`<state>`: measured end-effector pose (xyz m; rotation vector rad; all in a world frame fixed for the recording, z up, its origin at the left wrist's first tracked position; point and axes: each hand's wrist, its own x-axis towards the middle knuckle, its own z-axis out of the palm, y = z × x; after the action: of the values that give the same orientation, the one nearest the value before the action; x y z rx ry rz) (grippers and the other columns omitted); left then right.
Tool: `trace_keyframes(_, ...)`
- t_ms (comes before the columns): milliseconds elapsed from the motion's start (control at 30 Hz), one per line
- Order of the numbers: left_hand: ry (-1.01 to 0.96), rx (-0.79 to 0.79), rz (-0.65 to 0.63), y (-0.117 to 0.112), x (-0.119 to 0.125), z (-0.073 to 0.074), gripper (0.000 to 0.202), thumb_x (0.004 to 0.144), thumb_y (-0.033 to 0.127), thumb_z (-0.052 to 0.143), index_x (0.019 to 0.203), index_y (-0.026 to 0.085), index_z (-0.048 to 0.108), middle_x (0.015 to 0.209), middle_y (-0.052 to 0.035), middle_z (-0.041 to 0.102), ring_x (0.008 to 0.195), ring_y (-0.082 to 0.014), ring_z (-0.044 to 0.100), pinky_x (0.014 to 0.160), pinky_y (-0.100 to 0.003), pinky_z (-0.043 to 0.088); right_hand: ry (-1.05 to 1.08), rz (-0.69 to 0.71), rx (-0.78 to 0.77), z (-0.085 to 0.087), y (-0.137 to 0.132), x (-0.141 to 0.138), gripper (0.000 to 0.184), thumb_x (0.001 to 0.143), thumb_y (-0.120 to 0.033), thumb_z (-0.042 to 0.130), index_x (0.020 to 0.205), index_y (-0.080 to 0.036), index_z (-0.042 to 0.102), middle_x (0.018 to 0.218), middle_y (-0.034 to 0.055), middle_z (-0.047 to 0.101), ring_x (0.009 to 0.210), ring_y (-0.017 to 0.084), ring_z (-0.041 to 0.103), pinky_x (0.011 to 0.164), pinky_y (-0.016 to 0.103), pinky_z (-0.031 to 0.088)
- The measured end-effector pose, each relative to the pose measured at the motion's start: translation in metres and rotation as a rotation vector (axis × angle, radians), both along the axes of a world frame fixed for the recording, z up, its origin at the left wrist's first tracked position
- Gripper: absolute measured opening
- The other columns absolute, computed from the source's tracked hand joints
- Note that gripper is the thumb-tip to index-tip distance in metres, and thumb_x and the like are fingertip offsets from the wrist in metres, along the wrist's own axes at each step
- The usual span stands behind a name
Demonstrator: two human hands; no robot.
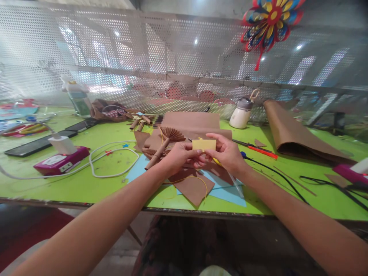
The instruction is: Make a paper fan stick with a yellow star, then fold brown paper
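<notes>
A small yellow piece of paper (204, 145) is held up between my two hands over the table's middle. My left hand (184, 155) pinches its left and lower edge. My right hand (225, 153) grips the right side, thumb below and index finger raised behind. Just left of my left hand lies a rolled brown paper tube (156, 155) with a pleated brown paper fan (172, 134) at its top. Under the hands are brown paper pieces (195, 191) and light blue paper sheets (230, 196). A thin yellow cord (189, 177) trails across the brown paper.
On the left are a purple power strip (61, 161) with a white charger, a looped white cable (90, 161) and a phone (40, 143). A white jug (240, 114) and a folded brown sheet (299, 130) stand behind to the right. Red-handled scissors (263, 151) lie right of my hands.
</notes>
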<state>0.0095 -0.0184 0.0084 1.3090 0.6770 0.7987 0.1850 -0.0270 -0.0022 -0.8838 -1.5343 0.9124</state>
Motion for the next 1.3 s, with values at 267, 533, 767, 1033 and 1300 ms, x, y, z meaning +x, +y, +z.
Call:
trace_keyframes(267, 0.057, 0.001, 0.148, -0.001, -0.003, 0.005, 0.016, 0.076, 0.021, 0.065, 0.084, 0.008, 0.062, 0.067, -0.0074, 0.068, 0.05, -0.009, 0.059, 0.051, -0.02, 0.048, 0.005, -0.073, -0.043, 0.009, 0.0, 0.007, 0.048, 0.061, -0.033, 0.075, 0.102, -0.015, 0.058, 0.063, -0.0002, 0.064, 0.052, 0.015, 0.062, 0.05, 0.027, 0.053)
trace_keyframes(533, 0.024, 0.039, 0.122, 0.004, -0.01, 0.006, 0.016, 0.075, 0.024, 0.065, 0.076, 0.01, 0.057, 0.059, -0.0049, 0.064, 0.041, -0.0066, 0.053, 0.036, -0.014, 0.03, -0.009, -0.033, -0.017, 0.016, -0.005, 0.011, 0.04, 0.068, -0.036, 0.07, 0.1, -0.015, 0.059, 0.068, 0.0024, 0.065, 0.058, 0.015, 0.063, 0.056, 0.029, 0.054)
trace_keyframes(767, 0.034, -0.031, -0.156, 0.006, -0.016, 0.006, 0.017, 0.071, 0.023, 0.066, 0.077, 0.01, 0.058, 0.057, -0.0032, 0.062, 0.041, -0.0056, 0.051, 0.041, -0.015, 0.036, -0.252, 0.227, 0.223, 0.032, -0.013, 0.024, 0.047, 0.075, -0.025, 0.065, 0.121, -0.026, 0.054, 0.122, 0.0081, 0.053, 0.108, 0.021, 0.053, 0.089, 0.036, 0.047)
trace_keyframes(1033, -0.052, -0.091, -0.228, 0.007, -0.017, 0.001, 0.016, 0.07, 0.019, 0.062, 0.083, 0.009, 0.059, 0.063, -0.0053, 0.063, 0.052, -0.0093, 0.055, 0.053, -0.022, 0.043, -0.218, 0.345, 0.115, 0.029, -0.01, 0.03, 0.033, 0.076, -0.024, 0.063, 0.108, -0.023, 0.064, 0.116, 0.0071, 0.058, 0.102, 0.02, 0.057, 0.089, 0.037, 0.048)
trace_keyframes(1300, -0.117, -0.103, -0.275, 0.009, -0.017, -0.001, 0.021, 0.07, 0.017, 0.059, 0.088, 0.008, 0.06, 0.072, -0.0104, 0.067, 0.061, -0.0136, 0.061, 0.059, -0.024, 0.045, -0.251, 0.28, 0.122, 0.026, -0.023, 0.016, 0.022, 0.072, -0.024, 0.067, 0.093, -0.019, 0.071, 0.092, 0.0054, 0.068, 0.084, 0.017, 0.063, 0.077, 0.03, 0.051)
